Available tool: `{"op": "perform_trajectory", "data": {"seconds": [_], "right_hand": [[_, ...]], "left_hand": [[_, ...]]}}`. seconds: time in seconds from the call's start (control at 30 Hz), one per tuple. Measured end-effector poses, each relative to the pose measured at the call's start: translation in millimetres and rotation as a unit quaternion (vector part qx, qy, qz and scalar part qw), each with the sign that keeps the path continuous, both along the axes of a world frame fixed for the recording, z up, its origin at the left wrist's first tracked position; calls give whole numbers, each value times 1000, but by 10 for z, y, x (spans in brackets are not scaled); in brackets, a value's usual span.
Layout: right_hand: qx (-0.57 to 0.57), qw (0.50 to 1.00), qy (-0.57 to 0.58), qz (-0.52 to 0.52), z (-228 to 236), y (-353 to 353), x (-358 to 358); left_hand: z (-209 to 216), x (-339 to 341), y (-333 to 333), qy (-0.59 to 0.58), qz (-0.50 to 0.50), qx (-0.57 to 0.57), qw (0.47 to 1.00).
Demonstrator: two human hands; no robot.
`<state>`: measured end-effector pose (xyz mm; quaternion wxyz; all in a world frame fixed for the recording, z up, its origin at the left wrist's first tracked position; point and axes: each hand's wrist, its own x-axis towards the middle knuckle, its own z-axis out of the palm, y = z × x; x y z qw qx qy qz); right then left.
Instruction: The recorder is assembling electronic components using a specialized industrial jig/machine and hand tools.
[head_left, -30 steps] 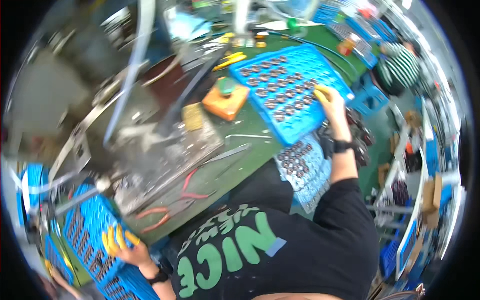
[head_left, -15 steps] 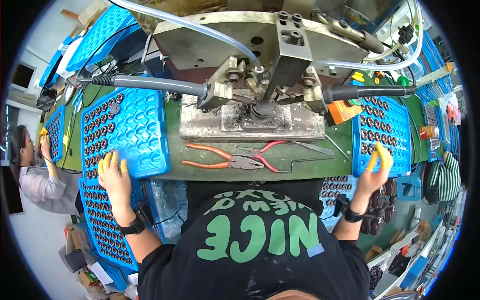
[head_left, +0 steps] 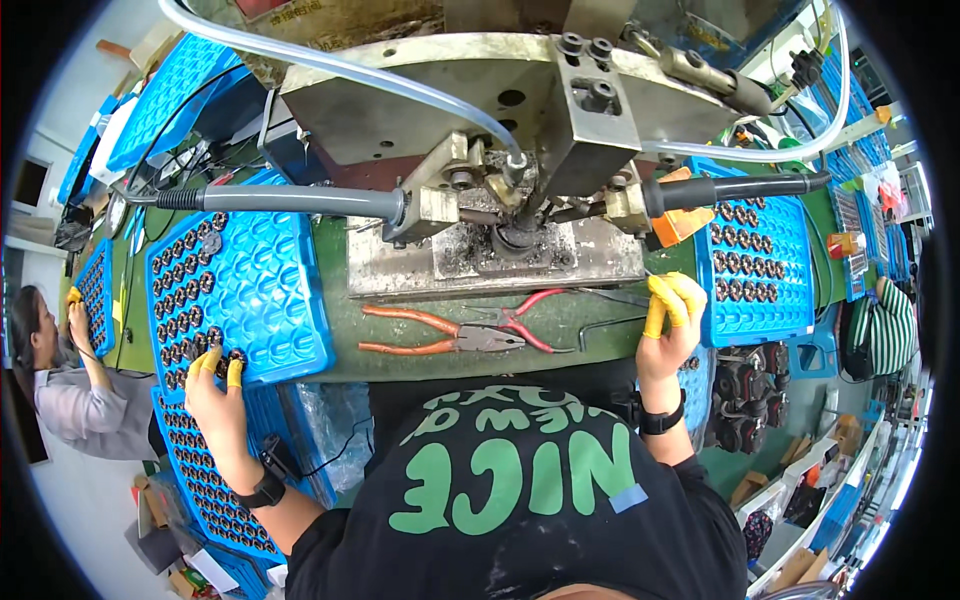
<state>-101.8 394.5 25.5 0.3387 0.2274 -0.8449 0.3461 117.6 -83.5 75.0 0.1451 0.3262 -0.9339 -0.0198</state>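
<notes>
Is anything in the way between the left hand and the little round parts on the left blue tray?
Nothing visible: the left hand is at the near edge of the blue tray, yellow fingertips right by the round parts.

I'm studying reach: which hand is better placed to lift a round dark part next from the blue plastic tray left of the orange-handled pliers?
Probably the left hand: yellow fingertips are at round dark parts on that tray; the right hand is farther off.
</notes>
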Motion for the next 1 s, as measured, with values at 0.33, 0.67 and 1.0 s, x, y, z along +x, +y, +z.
{"op": "perform_trajectory", "data": {"seconds": [0.33,0.67,1.0], "right_hand": [[22,1000,2,-4,28,-22,2],[24,1000,1,6,21,-26,5],[30,1000,6,-1,-7,-61,-7]], "left_hand": [[89,-21,57,-28,9,11,1000],[120,-127,130,-36,30,11,999],[-202,-228,-1,271,-5,254,928]]}}
